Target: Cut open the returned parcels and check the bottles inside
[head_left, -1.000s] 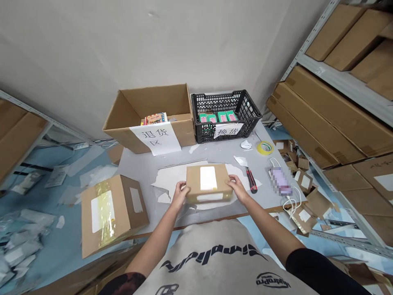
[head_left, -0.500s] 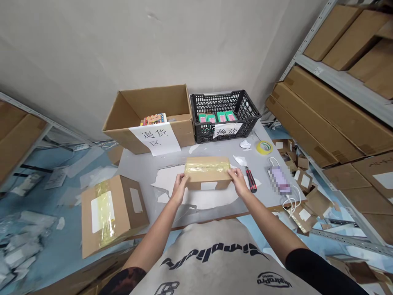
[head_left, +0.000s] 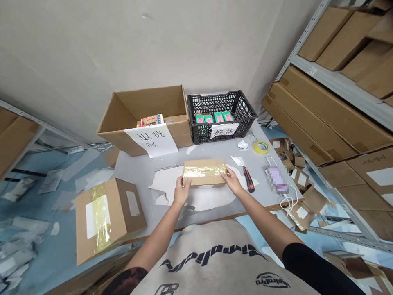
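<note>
Large open carton [head_left: 181, 132]: paper sheet [head_left: 164, 148] reading 退货区;
Black crate [head_left: 200, 137]: paper strip [head_left: 225, 131] reading 换货;
Shirt [head_left: 221, 272]: "Simpli…", its ending unclear; below, "HydroPro" in an oval;
Shelf tag [head_left: 312, 70]: too small to read;
Right-hand carton [head_left: 364, 168]: dark handwriting, illegible.

This looks like a stockroom or small warehouse handling parcels; metal shelving [head_left: 331, 79] carries stacked cardboard cartons [head_left: 319, 100]. A tape roll [head_left: 259, 151] and box cutter [head_left: 249, 180] lie on the table [head_left: 133, 170] near a taped parcel [head_left: 205, 170]; opened boxes [head_left: 314, 199] litter the floor [head_left: 66, 223].
</note>
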Action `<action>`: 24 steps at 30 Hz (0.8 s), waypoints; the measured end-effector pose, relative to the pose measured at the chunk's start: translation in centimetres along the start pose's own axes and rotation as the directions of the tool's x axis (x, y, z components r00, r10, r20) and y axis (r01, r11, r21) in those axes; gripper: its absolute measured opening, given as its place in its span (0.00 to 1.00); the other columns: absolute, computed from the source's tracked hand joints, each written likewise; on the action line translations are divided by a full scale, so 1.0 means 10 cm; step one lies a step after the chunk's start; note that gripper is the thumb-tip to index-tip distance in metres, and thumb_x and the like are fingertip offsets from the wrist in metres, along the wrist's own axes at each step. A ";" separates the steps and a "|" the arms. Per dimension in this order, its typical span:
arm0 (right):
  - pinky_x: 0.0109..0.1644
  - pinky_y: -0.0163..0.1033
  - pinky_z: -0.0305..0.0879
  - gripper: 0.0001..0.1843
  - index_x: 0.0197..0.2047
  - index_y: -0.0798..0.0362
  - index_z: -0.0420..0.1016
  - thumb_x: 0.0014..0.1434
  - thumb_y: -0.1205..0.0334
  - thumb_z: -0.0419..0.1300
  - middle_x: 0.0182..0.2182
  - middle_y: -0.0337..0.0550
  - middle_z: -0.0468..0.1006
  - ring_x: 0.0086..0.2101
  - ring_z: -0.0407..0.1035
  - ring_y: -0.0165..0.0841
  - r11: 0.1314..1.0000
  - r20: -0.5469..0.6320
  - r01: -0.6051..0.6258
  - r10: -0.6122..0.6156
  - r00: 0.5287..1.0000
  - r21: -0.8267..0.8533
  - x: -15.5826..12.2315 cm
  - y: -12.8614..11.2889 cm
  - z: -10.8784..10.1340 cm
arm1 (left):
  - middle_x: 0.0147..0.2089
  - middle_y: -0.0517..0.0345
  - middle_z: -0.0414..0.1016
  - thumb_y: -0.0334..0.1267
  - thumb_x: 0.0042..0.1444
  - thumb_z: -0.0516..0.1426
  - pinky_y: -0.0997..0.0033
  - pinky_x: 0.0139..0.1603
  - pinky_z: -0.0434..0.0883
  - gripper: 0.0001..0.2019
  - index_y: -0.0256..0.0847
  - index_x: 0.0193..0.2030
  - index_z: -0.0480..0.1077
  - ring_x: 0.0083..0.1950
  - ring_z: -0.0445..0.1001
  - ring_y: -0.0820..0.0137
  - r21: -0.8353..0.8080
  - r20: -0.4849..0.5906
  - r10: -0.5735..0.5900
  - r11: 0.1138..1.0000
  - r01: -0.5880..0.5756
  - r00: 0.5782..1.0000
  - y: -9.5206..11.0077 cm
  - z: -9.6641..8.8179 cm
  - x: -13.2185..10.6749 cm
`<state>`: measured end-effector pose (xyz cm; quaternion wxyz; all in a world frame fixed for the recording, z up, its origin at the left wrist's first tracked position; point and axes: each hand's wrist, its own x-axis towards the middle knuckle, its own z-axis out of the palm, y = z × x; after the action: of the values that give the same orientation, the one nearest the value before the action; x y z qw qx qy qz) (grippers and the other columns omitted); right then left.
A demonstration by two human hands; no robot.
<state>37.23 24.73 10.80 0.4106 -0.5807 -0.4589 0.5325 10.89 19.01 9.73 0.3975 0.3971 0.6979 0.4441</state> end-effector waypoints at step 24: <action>0.31 0.39 0.70 0.23 0.33 0.48 0.55 0.46 0.48 0.66 0.30 0.40 0.78 0.30 0.75 0.37 0.942 -0.197 -0.317 0.292 0.936 -0.111 -0.26 0.36 -1.12 | 0.58 0.48 0.71 0.56 0.60 0.55 0.64 0.55 0.68 0.26 0.42 0.59 0.62 0.55 0.72 0.62 0.015 0.028 0.036 0.999 -0.036 0.999 -0.10 -0.07 0.03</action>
<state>48.66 21.47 8.99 0.3205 -0.7174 -0.3612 0.5021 10.00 18.79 8.96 0.3959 0.4188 0.6885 0.4402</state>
